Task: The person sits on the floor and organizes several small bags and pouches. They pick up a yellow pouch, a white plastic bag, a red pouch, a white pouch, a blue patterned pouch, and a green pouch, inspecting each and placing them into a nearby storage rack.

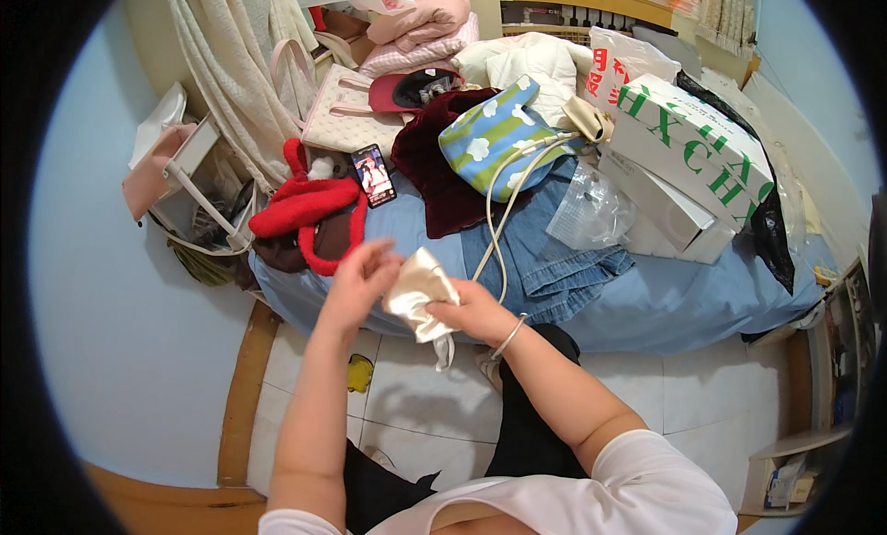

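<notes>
A shiny cream satin piece, perhaps a small pouch (419, 292), is gripped by my right hand (478, 310), thumb on top. Below it dangles a pale strip of fabric (443, 351). My left hand (364, 275) is blurred beside the satin's left edge, its fingers loosely curled and apart with nothing seen in them. Both hands are in front of the near edge of a bed with a blue sheet (416, 223). Close to my left hand lies a red fuzzy item (312, 202). Beyond my right hand lies folded blue denim (547, 258).
Around the bed are a lit phone (373, 176), a cream handbag (346, 112), a dark red cap (395, 91), burgundy velvet (429, 188), a cloud-patterned bag (478, 140), a clear plastic bag (592, 209) and white boxes (693, 147). A yellow item (359, 373) lies on the tiled floor.
</notes>
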{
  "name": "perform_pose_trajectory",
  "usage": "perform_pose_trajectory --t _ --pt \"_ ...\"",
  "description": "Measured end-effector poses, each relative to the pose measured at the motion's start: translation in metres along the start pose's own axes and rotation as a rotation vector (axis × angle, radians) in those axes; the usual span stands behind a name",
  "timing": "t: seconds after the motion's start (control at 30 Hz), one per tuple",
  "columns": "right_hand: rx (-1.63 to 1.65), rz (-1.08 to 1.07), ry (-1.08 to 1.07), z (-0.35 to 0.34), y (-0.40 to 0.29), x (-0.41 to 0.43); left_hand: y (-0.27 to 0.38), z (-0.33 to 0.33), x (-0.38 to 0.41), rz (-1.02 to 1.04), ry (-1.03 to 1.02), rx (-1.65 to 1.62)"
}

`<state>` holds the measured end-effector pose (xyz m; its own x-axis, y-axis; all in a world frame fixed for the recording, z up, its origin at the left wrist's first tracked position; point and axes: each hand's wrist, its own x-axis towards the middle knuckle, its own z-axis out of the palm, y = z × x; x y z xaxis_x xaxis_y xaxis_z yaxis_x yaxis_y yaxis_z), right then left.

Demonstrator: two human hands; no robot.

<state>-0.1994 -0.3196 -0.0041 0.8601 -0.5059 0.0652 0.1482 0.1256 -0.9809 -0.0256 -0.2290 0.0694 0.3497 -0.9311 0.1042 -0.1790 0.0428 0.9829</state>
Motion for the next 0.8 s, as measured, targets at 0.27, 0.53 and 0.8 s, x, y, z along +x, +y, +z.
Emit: perform_pose_trajectory --t 0.27,0.53,0.8 --pt "-0.307 -0.125 -0.003 -0.008 -0.002 -0.003 -0.002 0.031 0.201 0.105 0.091 0.389" --pt "-0.54 -0.051 -0.032 -0.013 -0.008 0.0 -0.021 0.108 0.29 0.106 0.226 0.664" --pt "-0.608 -0.071 -0.096 -0.014 -0.009 0.018 0.023 0.062 0.291 0.774 0.554 0.437"
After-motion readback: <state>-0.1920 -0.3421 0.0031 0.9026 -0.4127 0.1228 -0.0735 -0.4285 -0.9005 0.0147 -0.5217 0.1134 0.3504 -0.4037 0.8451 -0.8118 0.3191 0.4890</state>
